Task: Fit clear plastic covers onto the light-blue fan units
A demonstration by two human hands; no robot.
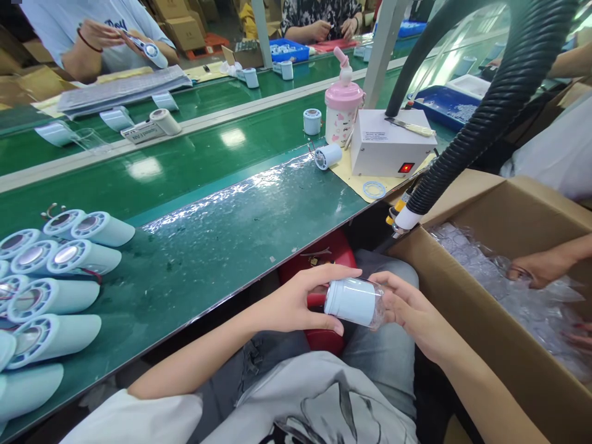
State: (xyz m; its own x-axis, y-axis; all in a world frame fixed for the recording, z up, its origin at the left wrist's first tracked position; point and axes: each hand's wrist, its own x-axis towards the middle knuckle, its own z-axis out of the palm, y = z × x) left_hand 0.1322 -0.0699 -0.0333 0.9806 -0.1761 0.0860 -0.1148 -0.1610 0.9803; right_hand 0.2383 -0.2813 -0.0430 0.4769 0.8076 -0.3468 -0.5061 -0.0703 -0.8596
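Observation:
Over my lap I hold a light-blue cylindrical housing (pixel 351 302), lying nearly level. My left hand (pixel 300 300) is closed around its left end, thumb below and fingers above. A clear plastic cover (pixel 379 307) surrounds the housing's right end, and my right hand (pixel 409 302) grips it there; the fingertips are partly hidden behind the plastic. To the left, several similar light-blue housings (pixel 60 296) with slanted ends lie in rows on the green table (pixel 208 246). Two short blue motor units, one upright (pixel 312 122) and one on its side (pixel 328 156), sit farther back.
A white box with a red switch (pixel 393 145) and a pink-lidded cup (pixel 345 102) stand at the table edge. A black ribbed hose (pixel 481 135) arches over the right side. A cardboard box (pixel 462 290) holds clear plastic pieces, with another person's hand (pixel 546 265) inside. Co-workers sit opposite.

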